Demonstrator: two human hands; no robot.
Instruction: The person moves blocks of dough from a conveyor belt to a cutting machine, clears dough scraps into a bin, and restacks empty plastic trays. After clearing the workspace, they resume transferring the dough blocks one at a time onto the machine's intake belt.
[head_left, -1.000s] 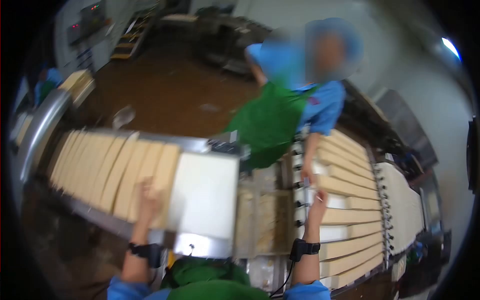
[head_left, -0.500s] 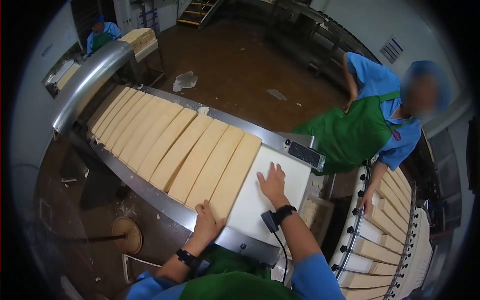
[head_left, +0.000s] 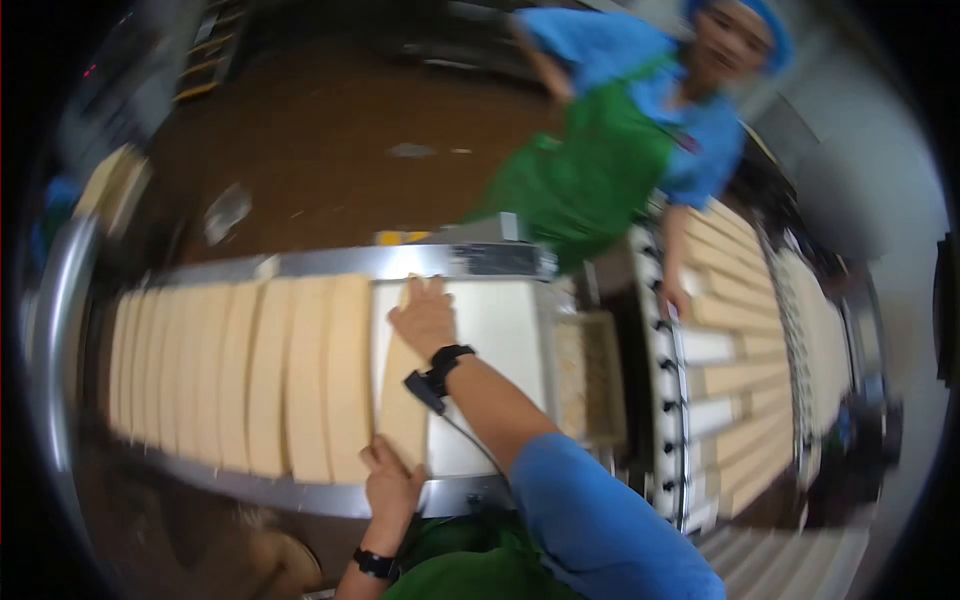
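A row of long pale dough-like slabs (head_left: 268,380) lies side by side on a metal-edged table. One slab (head_left: 402,390) stands apart at the row's right end, on the white surface (head_left: 490,370). My right hand (head_left: 427,318) is at the far end of this slab, its fingers bent over it. At the near end, my left hand (head_left: 393,483) has its thumb and fingers round the slab's edge. Both hands are somewhat blurred, and each wrist bears a black band.
A co-worker in a green apron (head_left: 610,150) stands across the table, one hand (head_left: 677,295) at a second conveyor (head_left: 658,400) with more slabs. A tray of scraps (head_left: 600,380) sits between. A curved metal guard (head_left: 68,330) is at the left.
The view has turned and shifted right. The end slab has come apart from the row, onto the white surface. My right hand has moved from the bare white surface to this slab's far end.
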